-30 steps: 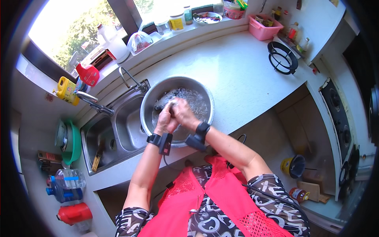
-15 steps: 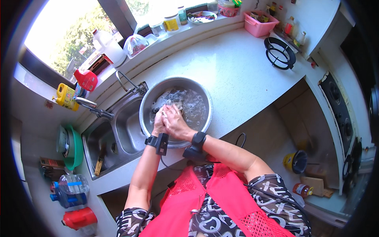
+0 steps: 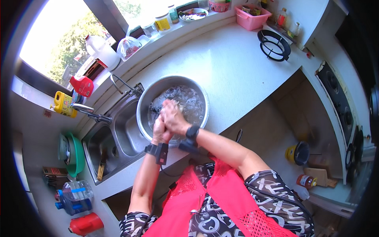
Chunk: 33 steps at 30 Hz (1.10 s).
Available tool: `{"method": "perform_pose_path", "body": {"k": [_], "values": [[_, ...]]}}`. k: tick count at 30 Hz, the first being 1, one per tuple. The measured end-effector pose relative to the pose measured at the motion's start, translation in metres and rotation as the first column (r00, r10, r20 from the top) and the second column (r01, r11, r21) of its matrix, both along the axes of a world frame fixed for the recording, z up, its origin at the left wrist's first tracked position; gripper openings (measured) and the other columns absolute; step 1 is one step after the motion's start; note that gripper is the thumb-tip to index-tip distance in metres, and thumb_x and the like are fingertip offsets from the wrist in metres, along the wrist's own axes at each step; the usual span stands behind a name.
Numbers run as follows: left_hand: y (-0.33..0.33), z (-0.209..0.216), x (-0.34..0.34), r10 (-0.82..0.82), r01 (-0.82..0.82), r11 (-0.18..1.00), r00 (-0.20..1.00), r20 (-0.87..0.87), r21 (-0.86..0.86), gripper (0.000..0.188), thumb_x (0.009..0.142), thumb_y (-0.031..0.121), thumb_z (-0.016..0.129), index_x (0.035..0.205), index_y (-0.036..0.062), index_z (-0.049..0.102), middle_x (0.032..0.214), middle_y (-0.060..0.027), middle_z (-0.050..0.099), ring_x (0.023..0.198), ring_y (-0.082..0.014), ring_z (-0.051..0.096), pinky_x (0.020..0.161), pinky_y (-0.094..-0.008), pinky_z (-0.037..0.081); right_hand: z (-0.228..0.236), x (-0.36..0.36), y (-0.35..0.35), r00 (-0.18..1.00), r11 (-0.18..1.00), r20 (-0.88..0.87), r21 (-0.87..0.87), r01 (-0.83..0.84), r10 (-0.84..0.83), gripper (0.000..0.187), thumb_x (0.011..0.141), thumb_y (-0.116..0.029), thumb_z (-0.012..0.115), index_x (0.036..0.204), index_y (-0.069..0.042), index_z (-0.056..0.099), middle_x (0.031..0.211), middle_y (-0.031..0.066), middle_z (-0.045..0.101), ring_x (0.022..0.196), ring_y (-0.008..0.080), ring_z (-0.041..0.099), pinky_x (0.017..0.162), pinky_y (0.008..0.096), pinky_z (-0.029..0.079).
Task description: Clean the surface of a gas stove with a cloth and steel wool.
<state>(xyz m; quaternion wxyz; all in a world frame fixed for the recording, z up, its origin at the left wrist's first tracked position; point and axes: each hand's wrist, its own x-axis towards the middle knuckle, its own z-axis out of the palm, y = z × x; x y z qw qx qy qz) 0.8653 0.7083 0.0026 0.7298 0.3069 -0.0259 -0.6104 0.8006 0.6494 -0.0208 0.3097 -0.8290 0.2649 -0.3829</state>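
A round metal basin [image 3: 205,98] stands on the counter beside the sink, holding cloudy, sudsy water. Dark-and-white wet cloth [image 3: 171,93] is bunched in the water, with a dark fold showing just left of my fingers. My left hand [image 3: 159,131] is closed at the near side of the basin, its fingers mostly covered by the other hand. Over and against it lies my right hand [image 3: 174,117], closed too, fingertips at the cloth and slightly blurred. What part of the cloth lies between the palms is hidden.
Left of the basin is a two-bowl steel sink [image 3: 125,127] with a tap [image 3: 94,113]. Bottles and jars line the windowsill. A black pot stand [image 3: 274,45] and pink basket [image 3: 252,19] sit at the far right of the white counter [image 3: 225,65].
My hands have shifted against each other, the right sliding up over the left, with the left drawn slightly nearer me. The view has also shifted slightly.
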Motion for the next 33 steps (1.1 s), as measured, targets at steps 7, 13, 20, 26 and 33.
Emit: {"method": "perform_pose_path", "body": {"k": [7,13,20,26,33], "values": [[0.001,0.007,0.005,-0.059,0.059,0.996,0.998,-0.002,0.072,0.031,0.100,0.022,0.042,0.121,0.0037,0.055,0.118,-0.0112,0.062,0.108,-0.0239,0.059,0.099,-0.0371,0.045,0.030,-0.014,0.000,0.984,0.958,-0.126,0.274,-0.085,0.124,0.045,0.095,-0.025,0.038,0.120,0.009,0.054,0.128,0.0297,0.050,0.126,0.0416,0.041,0.108,0.0519,0.028],[0.000,0.006,-0.006,-0.092,0.082,0.993,0.989,0.115,0.087,0.035,0.101,0.023,0.040,0.127,0.0030,0.052,0.128,-0.0121,0.057,0.115,-0.0217,0.055,0.105,-0.0358,0.041,-0.008,-0.005,0.002,1.000,0.989,-0.012,0.145,-0.026,0.028,0.044,0.095,-0.026,0.039,0.118,0.008,0.055,0.131,0.0297,0.046,0.125,0.0398,0.042,0.107,0.0475,0.031],[0.009,0.048,0.009,-0.481,0.261,0.834,0.777,0.407,0.487,0.040,0.101,0.023,0.046,0.135,0.0043,0.040,0.129,-0.0170,0.051,0.115,-0.0286,0.056,0.096,-0.0559,0.045,0.018,-0.051,-0.079,0.897,0.978,-0.437,0.206,0.029,0.065,0.033,0.090,-0.020,0.044,0.090,0.002,0.069,0.090,0.0245,0.066,0.092,0.0441,0.059,0.087,0.0489,0.048],[0.004,0.014,0.029,-0.560,0.396,0.735,0.812,0.162,0.551,0.061,0.100,0.049,0.037,0.147,0.0115,0.024,0.151,-0.0148,0.029,0.132,-0.0447,0.036,0.103,-0.0637,0.032,0.019,-0.045,-0.053,0.755,0.891,-0.592,0.453,0.023,0.281,0.053,0.080,-0.025,0.064,0.126,-0.003,0.051,0.122,0.0342,0.052,0.119,0.0463,0.048,0.101,0.0472,0.041],[0.000,-0.018,0.039,-0.346,0.347,0.938,0.938,-0.029,0.013,0.041,0.097,0.046,0.044,0.114,0.0114,0.060,0.112,-0.0100,0.063,0.104,-0.0246,0.061,0.095,-0.0430,0.049,0.057,-0.030,-0.004,0.937,0.880,0.145,0.324,-0.348,0.318,0.016,0.074,-0.010,0.053,0.085,-0.004,0.064,0.092,0.0208,0.055,0.090,0.0359,0.054,0.084,0.0433,0.047]]}}
